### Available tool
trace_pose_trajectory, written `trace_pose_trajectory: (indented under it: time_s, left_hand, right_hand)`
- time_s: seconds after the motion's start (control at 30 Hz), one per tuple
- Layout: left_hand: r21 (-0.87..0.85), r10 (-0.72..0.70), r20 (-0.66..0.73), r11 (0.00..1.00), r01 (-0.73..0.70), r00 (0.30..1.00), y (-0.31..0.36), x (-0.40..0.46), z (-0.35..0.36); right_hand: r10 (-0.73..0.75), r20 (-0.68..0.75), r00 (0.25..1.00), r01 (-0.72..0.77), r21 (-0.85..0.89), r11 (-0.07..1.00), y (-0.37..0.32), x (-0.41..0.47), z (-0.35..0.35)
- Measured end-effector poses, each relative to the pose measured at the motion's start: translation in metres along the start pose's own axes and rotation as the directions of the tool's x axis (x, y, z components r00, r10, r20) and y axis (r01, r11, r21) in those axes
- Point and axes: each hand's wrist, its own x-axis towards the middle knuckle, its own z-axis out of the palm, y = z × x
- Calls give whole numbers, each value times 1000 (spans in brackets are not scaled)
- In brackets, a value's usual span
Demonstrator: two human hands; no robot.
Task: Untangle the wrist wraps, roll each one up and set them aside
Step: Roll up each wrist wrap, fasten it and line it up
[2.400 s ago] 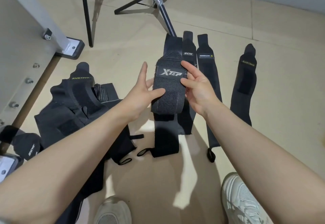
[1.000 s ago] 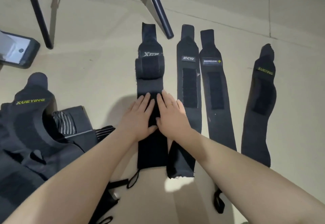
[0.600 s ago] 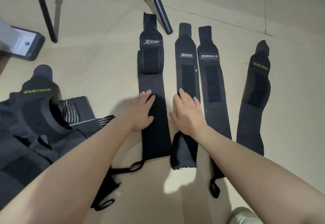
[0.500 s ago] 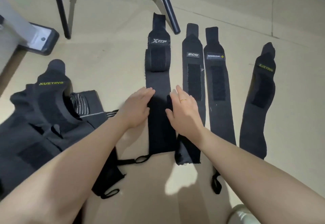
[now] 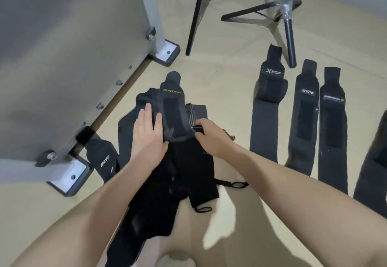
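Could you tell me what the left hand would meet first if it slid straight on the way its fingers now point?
Probably nothing new: the left hand already lies flat on the tangled pile of wraps, fingers pointing up-frame. Past the pile's far edge comes bare floor, then likely the table's foot plate, though depth is unclear.

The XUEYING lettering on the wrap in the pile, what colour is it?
Yellow-green, on the dark grey XUEYING wrap, in the head view.

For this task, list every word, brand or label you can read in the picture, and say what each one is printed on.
"XUEYING": wrap on the tangled pile.
"XTEP": leftmost laid-out wrap.
"BNCYO" or similar, blurred: second laid-out wrap.
The same blurred brand: wrap by the table foot.
Third wrap's label: too blurred to read.
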Motion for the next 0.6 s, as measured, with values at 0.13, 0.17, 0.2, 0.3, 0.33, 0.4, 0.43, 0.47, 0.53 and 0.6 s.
trace_pose_trajectory:
  time_s: [0.13, 0.17, 0.2, 0.3, 0.33, 0.4, 0.43, 0.47, 0.53, 0.6]
  left_hand:
    - [-21, -17, 90, 1000, 19, 996, -21, -13, 12]
    - [-21, 5, 108, 1000, -3, 994, -24, -15, 16]
    - [-24, 26, 117, 999, -24, 993, -27, -16, 19]
    - [-26, 29, 179, 999, -25, 983, -34, -17, 29]
    - [-40, 20, 213, 999, -11, 977, -36, -17, 32]
    - [-82, 5, 263, 997, 17, 965, -38, -17, 38]
    - [-94, 1, 277, 995, 26, 961, -38, -17, 40]
    - [-96, -5, 284, 995, 34, 959, -37, -17, 42]
    - [-94, -25, 294, 994, 55, 956, -36, -16, 44]
    - [-100, -41, 300, 992, 74, 953, -34, -15, 45]
  right_hand:
    - [5, 12, 1000, -6, 63, 998, -22, 6, 15]
    - [5, 19, 1000, -7, 88, 996, -26, 8, 18]
    - [9, 21, 1000, -11, 120, 993, -29, 11, 20]
    - [50, -11, 999, -43, 356, 934, -38, 25, 22]
    - [83, -12, 996, -70, 442, 894, -42, 30, 23]
    - [143, -4, 990, -118, 536, 836, -49, 35, 25]
    - [158, -8, 987, -128, 545, 828, -52, 36, 27]
    - [163, -13, 987, -130, 539, 832, -52, 38, 27]
    - [140, -5, 990, -116, 528, 841, -53, 36, 22]
    - [137, -6, 990, -113, 537, 836, -49, 38, 13]
